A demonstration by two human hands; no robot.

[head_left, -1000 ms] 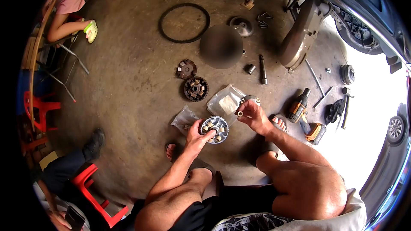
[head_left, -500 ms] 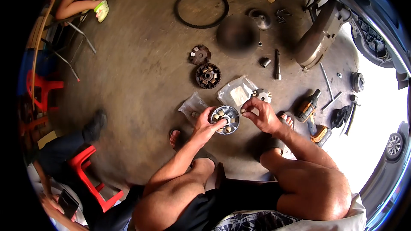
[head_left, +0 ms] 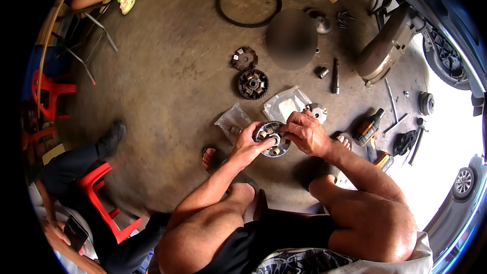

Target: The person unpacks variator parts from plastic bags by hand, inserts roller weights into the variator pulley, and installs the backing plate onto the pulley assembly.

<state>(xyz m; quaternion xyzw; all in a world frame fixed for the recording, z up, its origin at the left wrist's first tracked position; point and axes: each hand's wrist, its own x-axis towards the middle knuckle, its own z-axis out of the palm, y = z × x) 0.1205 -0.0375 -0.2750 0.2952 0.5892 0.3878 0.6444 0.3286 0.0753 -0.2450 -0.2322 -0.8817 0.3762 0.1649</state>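
Observation:
Above the floor between my knees, my left hand point(head_left: 248, 143) grips a round metal variator point(head_left: 274, 132) by its left side, thumb laid across the hub. Several small roller weights point(head_left: 276, 150) sit in its slots. My right hand point(head_left: 307, 135) is pinched at the variator's right edge, its fingertips over a slot. They hold a small roller weight, now mostly hidden by the fingers. Just beyond the hands lie a small plastic bag point(head_left: 232, 121), a larger clear bag point(head_left: 284, 103) and a silver ramp plate point(head_left: 319, 113).
Farther out lie a used variator point(head_left: 253, 84), a dark ramp plate point(head_left: 245, 59), a drive belt point(head_left: 280, 6), a socket point(head_left: 322, 72) and an extension bar point(head_left: 336, 77). A cordless impact wrench point(head_left: 370, 128) lies right. A person sits left near a red stool point(head_left: 95, 193).
My right hand has moved left with the roller weight, from beside the variator to its right edge. The variator has turned and tilted slightly in my left hand. The camera view has shifted a little.

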